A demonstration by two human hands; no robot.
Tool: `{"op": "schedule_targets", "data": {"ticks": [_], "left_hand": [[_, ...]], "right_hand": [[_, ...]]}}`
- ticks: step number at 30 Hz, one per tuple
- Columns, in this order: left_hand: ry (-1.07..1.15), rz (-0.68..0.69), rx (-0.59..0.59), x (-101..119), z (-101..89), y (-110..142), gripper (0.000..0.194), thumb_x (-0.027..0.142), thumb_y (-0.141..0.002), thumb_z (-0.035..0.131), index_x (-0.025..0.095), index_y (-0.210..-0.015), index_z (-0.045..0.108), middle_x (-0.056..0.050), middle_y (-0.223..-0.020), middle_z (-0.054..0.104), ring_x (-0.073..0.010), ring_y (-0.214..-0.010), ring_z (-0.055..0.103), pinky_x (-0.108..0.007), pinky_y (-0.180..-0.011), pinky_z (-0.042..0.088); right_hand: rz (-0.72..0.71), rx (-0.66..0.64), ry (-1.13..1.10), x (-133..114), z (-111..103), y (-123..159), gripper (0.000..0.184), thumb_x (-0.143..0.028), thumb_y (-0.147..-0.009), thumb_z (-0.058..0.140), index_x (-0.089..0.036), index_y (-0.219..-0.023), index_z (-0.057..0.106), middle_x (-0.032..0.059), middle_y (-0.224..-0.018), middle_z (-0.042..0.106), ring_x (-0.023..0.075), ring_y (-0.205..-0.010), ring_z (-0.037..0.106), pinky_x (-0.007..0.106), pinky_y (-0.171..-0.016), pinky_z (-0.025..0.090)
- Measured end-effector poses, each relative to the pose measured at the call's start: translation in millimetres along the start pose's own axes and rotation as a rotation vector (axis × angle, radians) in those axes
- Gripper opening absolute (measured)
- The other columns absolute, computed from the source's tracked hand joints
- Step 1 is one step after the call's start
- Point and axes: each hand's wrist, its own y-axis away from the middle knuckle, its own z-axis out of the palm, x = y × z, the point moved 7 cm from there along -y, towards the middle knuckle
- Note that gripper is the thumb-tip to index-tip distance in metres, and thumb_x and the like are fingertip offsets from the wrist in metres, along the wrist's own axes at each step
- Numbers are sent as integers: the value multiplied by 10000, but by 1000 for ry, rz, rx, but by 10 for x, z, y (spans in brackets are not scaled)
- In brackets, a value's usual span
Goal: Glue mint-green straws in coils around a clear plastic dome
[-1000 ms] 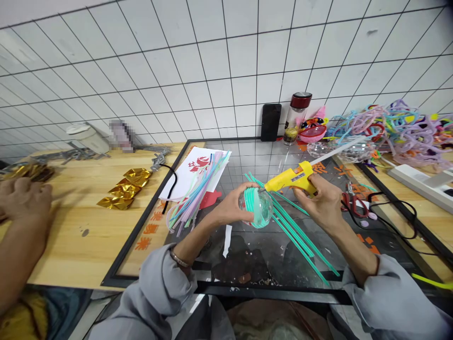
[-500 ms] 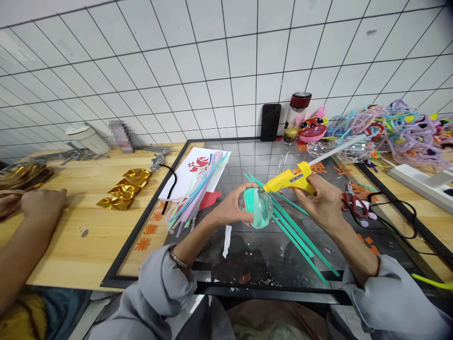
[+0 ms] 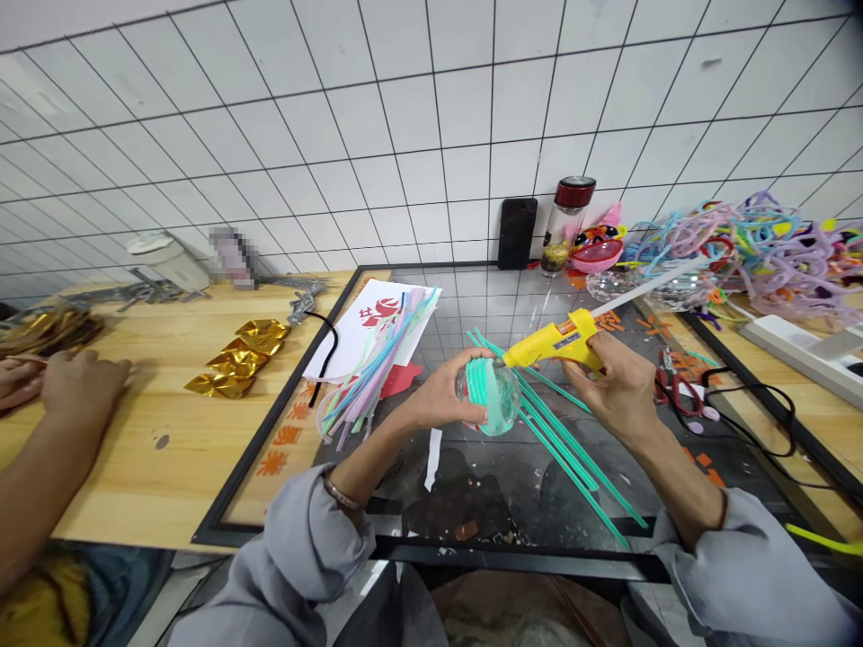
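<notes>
My left hand [image 3: 441, 398] is wrapped round a clear plastic ball [image 3: 491, 395] partly wound with teal pipe cleaner. My right hand [image 3: 617, 386] grips a yellow glue gun [image 3: 556, 341] with a white glue stick poking out of its back; the nozzle touches the top of the ball. Several teal pipe cleaners [image 3: 573, 454] trail from the ball down to the right across the dark glass mat [image 3: 485, 485].
A bundle of pastel pipe cleaners [image 3: 368, 373] lies on white paper [image 3: 368, 328] to the left. Gold foil pieces [image 3: 239, 358] sit on the wooden table. Another person's hands [image 3: 74, 382] rest at far left. Phone [image 3: 516, 233], jar [image 3: 564, 226], scissors [image 3: 678, 388], a tangled pipe-cleaner heap [image 3: 761, 247] lie behind and right.
The other person's hands at far left have shifted about on the table. My hands, the ball and the glue gun have barely moved.
</notes>
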Motion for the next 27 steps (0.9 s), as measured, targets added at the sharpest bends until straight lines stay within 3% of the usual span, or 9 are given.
{"op": "schedule_targets", "data": {"ticks": [9,18,27], "left_hand": [[12,-34,14,73,13,35,791,216,-590,851,198,-1279,461,54,-785,524,-67,-552,539,-190,-471,493],[15,-49,14,68,16,31,806,218,-587,848,204,-1287,448,38,-842,520,-84,-589,559,-224,-507,529],[0,-27,10,84,12,33,774,205,-587,845,197,-1256,455,55,-811,504,-53,-556,527,-174,-458,502]], "right_hand": [[-110,56,47,-96,-43,8,179,-207,-866,581,-232,-738,458,-20,-632,527,132,-549,487,266,-530,357],[-75,34,20,-63,-35,4,169,-209,-849,589,-232,-736,466,-22,-631,522,135,-548,474,275,-535,351],[-89,31,30,-78,-40,-5,161,-188,-852,573,-229,-741,464,-28,-628,503,126,-541,466,262,-532,358]]}}
